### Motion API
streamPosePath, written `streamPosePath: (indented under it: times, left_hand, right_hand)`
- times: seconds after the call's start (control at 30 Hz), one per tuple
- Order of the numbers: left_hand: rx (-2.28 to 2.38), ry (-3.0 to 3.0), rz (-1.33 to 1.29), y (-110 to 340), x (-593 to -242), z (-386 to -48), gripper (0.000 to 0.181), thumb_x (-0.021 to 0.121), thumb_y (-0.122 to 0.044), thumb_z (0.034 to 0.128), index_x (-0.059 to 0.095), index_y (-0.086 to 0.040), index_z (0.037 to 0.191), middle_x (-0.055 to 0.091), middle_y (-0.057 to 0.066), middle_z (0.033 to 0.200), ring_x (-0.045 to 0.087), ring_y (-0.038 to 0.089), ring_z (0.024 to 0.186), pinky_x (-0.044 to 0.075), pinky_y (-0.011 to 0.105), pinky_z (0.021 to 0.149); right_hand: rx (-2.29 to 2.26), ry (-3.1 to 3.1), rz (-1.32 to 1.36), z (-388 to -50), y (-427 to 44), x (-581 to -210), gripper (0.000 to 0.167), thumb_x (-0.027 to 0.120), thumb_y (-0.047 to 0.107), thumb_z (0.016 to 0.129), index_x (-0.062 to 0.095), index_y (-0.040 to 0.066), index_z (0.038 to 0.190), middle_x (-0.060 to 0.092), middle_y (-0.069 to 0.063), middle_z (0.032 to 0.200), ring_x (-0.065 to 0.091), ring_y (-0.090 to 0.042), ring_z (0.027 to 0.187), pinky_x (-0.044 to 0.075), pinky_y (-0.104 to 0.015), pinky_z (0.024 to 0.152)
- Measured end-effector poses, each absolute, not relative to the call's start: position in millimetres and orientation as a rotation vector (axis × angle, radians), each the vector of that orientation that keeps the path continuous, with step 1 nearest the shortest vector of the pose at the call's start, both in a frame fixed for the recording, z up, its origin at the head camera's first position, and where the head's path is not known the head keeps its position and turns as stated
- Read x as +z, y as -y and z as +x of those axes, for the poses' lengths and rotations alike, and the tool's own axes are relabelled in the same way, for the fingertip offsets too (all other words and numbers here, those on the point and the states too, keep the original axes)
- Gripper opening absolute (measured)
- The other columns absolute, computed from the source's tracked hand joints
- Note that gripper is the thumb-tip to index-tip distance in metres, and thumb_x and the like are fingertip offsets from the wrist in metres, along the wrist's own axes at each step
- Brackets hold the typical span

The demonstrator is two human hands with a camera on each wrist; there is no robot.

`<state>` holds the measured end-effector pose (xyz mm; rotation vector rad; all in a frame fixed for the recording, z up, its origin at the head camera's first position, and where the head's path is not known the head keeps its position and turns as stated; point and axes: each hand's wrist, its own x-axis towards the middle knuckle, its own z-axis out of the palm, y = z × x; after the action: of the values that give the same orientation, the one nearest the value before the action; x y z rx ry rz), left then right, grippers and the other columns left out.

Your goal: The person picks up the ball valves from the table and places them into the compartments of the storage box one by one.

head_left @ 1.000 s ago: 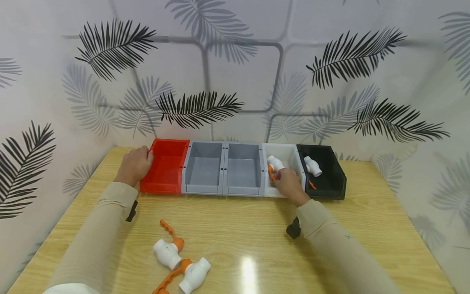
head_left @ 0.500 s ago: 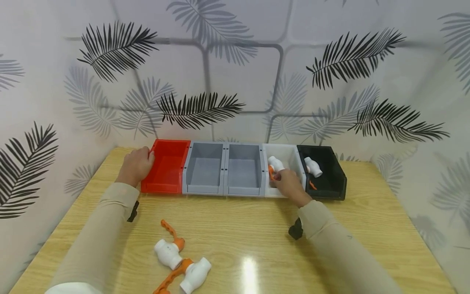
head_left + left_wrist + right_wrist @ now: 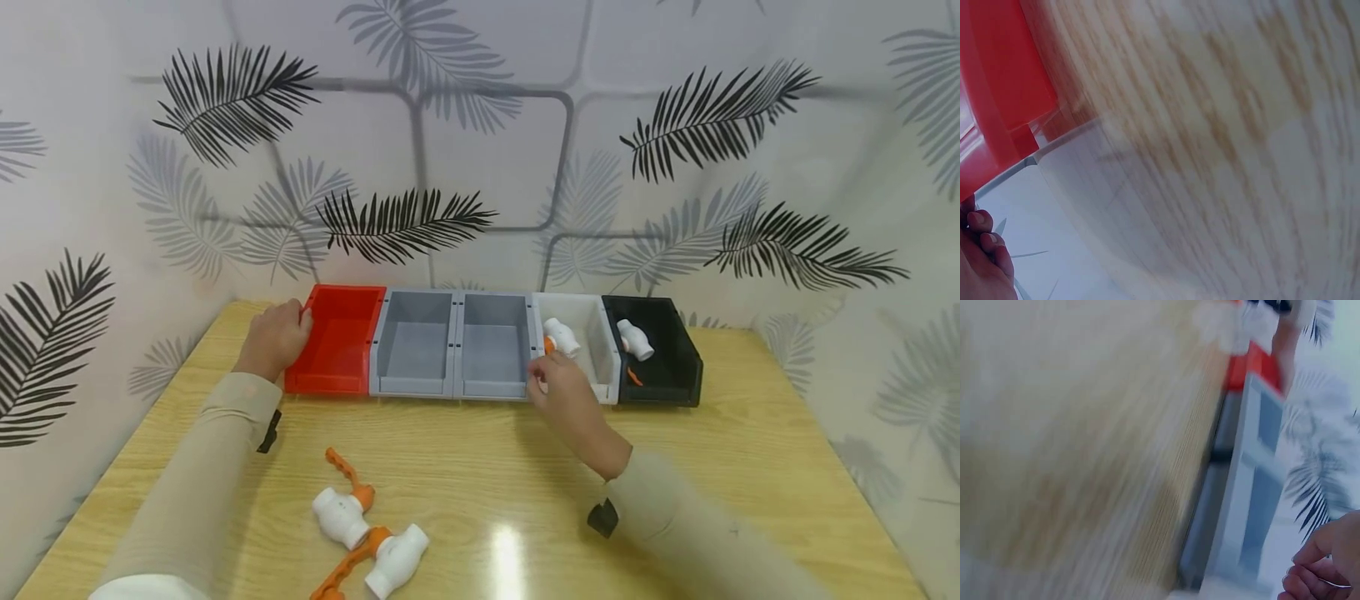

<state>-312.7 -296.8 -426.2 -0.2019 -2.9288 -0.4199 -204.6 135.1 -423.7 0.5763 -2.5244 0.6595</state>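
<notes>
My left hand [image 3: 273, 337] grips the left rim of the red bin [image 3: 341, 342]; in the left wrist view, its curled fingers [image 3: 988, 228] show beside the red wall. Over the front of the white bin [image 3: 611, 358] is my right hand [image 3: 573, 408], fingers loosely bent, holding nothing visible. Just behind it, a white ball valve [image 3: 562, 337] with an orange handle lies in the white bin, its handle partly hidden by the hand. In the right wrist view, thumb and fingers of the right hand [image 3: 1325, 562] appear above the bin row.
Two grey bins [image 3: 416, 342] stand between the red and white ones. At the right end, a black bin [image 3: 675, 367] contains another ball valve [image 3: 636, 340]. Two more ball valves, one behind [image 3: 341, 518] and one in front [image 3: 397, 562], lie on the wooden table. A patterned wall rises behind.
My right hand has let go of the valve in the white bin and moved left and toward me, to the bin's front edge. The left hand stays on the red bin.
</notes>
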Motion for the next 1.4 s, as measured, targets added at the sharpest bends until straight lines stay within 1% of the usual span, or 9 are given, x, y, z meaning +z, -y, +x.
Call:
streamPosePath:
  times: [0.13, 0.27, 0.47, 0.6, 0.83, 0.93, 1.03, 1.17, 1.4]
  left_hand:
    - [-0.420, 2.938, -0.189, 298.5, -426.3, -312.1, 0.033, 0.030, -0.025, 0.0981, 0.047, -0.001, 0.083, 0.048, 0.013, 0.069, 0.048, 0.035, 0.066, 0.036, 0.046, 0.063]
    - [-0.416, 2.942, -0.170, 299.9, -427.3, -312.2, 0.033, 0.030, -0.025, 0.0978, 0.047, 0.000, 0.084, 0.048, 0.014, 0.069, 0.048, 0.034, 0.066, 0.036, 0.047, 0.063]
    - [-0.426, 2.925, -0.186, 297.9, -426.7, -314.5, 0.033, 0.030, -0.026, 0.0977, 0.046, -0.003, 0.081, 0.046, 0.012, 0.067, 0.047, 0.032, 0.062, 0.035, 0.045, 0.060]
    - [-0.418, 2.906, -0.214, 295.6, -426.6, -316.5, 0.033, 0.030, -0.025, 0.0979, 0.045, -0.003, 0.079, 0.045, 0.011, 0.066, 0.046, 0.032, 0.060, 0.035, 0.043, 0.058]
    - [-0.394, 2.888, -0.215, 295.5, -430.4, -318.7, 0.032, 0.031, -0.024, 0.0977, 0.045, -0.004, 0.077, 0.045, 0.011, 0.063, 0.046, 0.031, 0.058, 0.035, 0.042, 0.057]
    - [-0.393, 2.883, -0.220, 296.2, -431.6, -318.6, 0.032, 0.031, -0.025, 0.0976, 0.045, -0.004, 0.077, 0.045, 0.011, 0.063, 0.046, 0.031, 0.057, 0.035, 0.042, 0.057]
    - [-0.400, 2.889, -0.220, 297.0, -431.7, -318.1, 0.032, 0.031, -0.025, 0.0977, 0.045, -0.004, 0.077, 0.045, 0.011, 0.063, 0.046, 0.030, 0.057, 0.035, 0.042, 0.057]
    - [-0.410, 2.894, -0.212, 297.4, -431.3, -317.2, 0.032, 0.031, -0.024, 0.0976, 0.045, -0.003, 0.078, 0.045, 0.011, 0.064, 0.046, 0.031, 0.057, 0.035, 0.042, 0.057]
    - [-0.407, 2.905, -0.199, 299.5, -430.7, -315.8, 0.032, 0.031, -0.024, 0.0975, 0.045, -0.002, 0.079, 0.045, 0.012, 0.064, 0.046, 0.031, 0.057, 0.035, 0.044, 0.058]
  right_hand:
    - [0.664, 2.505, 0.770, -176.9, -109.3, -418.6, 0.008, 0.064, 0.001, 0.078, 0.066, 0.004, 0.085, 0.060, -0.002, 0.082, 0.056, -0.013, 0.074, 0.047, -0.024, 0.063]
    - [0.684, 2.595, 0.969, -153.4, -85.2, -413.2, 0.009, 0.064, 0.005, 0.080, 0.066, 0.005, 0.089, 0.060, 0.000, 0.083, 0.055, -0.012, 0.074, 0.047, -0.023, 0.065]
    - [0.746, 2.766, 1.217, -135.7, -58.0, -418.9, 0.012, 0.061, 0.009, 0.085, 0.067, 0.005, 0.095, 0.063, -0.001, 0.087, 0.057, -0.009, 0.079, 0.046, -0.017, 0.071]
    - [0.669, 2.754, 1.350, -135.9, -41.8, -426.0, 0.014, 0.059, 0.010, 0.088, 0.068, 0.008, 0.100, 0.063, 0.002, 0.093, 0.057, -0.005, 0.085, 0.043, -0.014, 0.077]
    - [0.583, 2.652, 1.592, -146.4, -11.3, -432.4, 0.021, 0.054, 0.003, 0.090, 0.065, 0.009, 0.108, 0.062, 0.001, 0.104, 0.056, -0.008, 0.098, 0.040, -0.015, 0.088]
    - [0.535, 2.617, 1.663, -151.3, -0.7, -433.4, 0.023, 0.054, 0.003, 0.091, 0.064, 0.009, 0.111, 0.060, 0.001, 0.108, 0.055, -0.009, 0.101, 0.038, -0.015, 0.089]
    - [0.487, 2.588, 1.704, -156.0, 7.9, -434.5, 0.023, 0.056, 0.005, 0.091, 0.062, 0.010, 0.112, 0.058, 0.001, 0.110, 0.053, -0.009, 0.103, 0.037, -0.015, 0.091]
    - [0.418, 2.522, 1.780, -161.9, 18.3, -437.1, 0.024, 0.057, 0.007, 0.091, 0.062, 0.011, 0.114, 0.057, 0.001, 0.112, 0.050, -0.010, 0.105, 0.036, -0.013, 0.091]
    - [0.114, 2.442, 1.859, -170.0, 33.7, -443.5, 0.032, 0.055, 0.009, 0.093, 0.058, 0.019, 0.123, 0.054, 0.000, 0.125, 0.044, -0.013, 0.118, 0.034, -0.015, 0.094]
